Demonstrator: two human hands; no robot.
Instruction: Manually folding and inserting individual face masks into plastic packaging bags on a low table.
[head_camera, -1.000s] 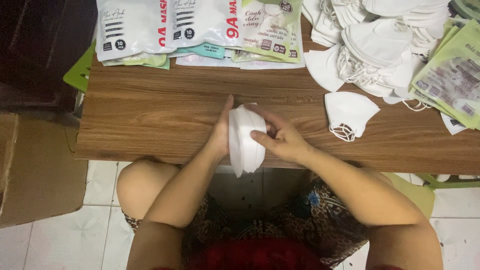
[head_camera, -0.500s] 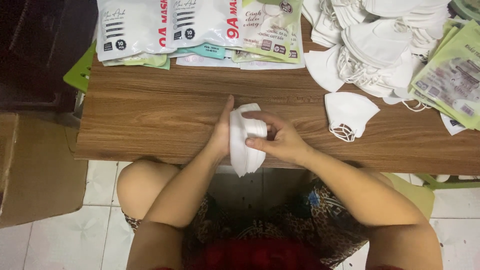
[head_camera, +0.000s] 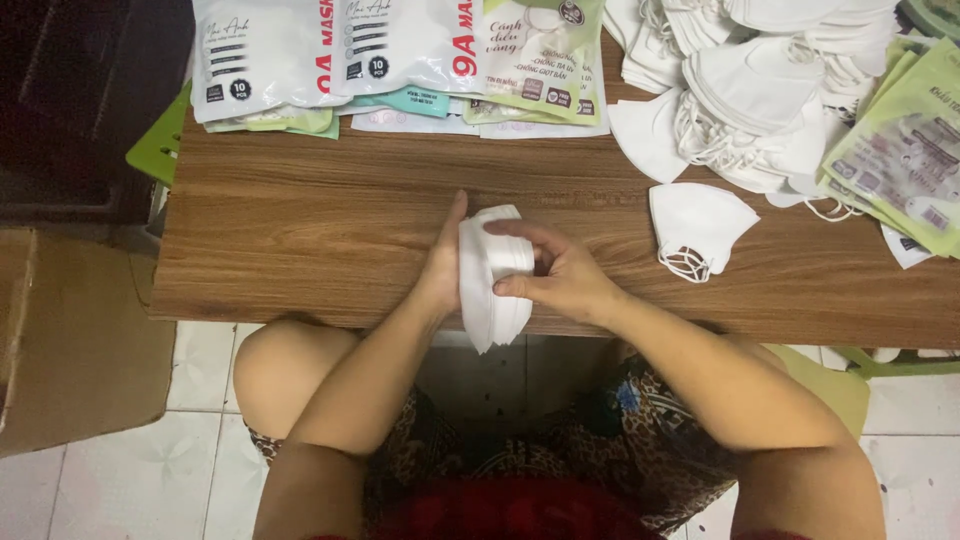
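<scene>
A stack of folded white face masks (head_camera: 492, 285) stands on edge at the near edge of the wooden table (head_camera: 300, 230). My left hand (head_camera: 443, 262) lies flat against the stack's left side, fingers pointing away from me. My right hand (head_camera: 555, 270) grips the stack from the right, with fingers curled over its top and the thumb against its side. The lower tip of the stack hangs over the table's edge.
One loose white mask (head_camera: 697, 228) lies right of my hands. A heap of white masks (head_camera: 760, 90) sits at the back right, beside green printed packets (head_camera: 900, 150). Flat plastic mask bags (head_camera: 390, 55) line the back. A cardboard box (head_camera: 70, 340) stands on the floor at left.
My right hand's fingers have shifted over the top of the stack, pressing it tighter against my left palm. The stack stays in the same place.
</scene>
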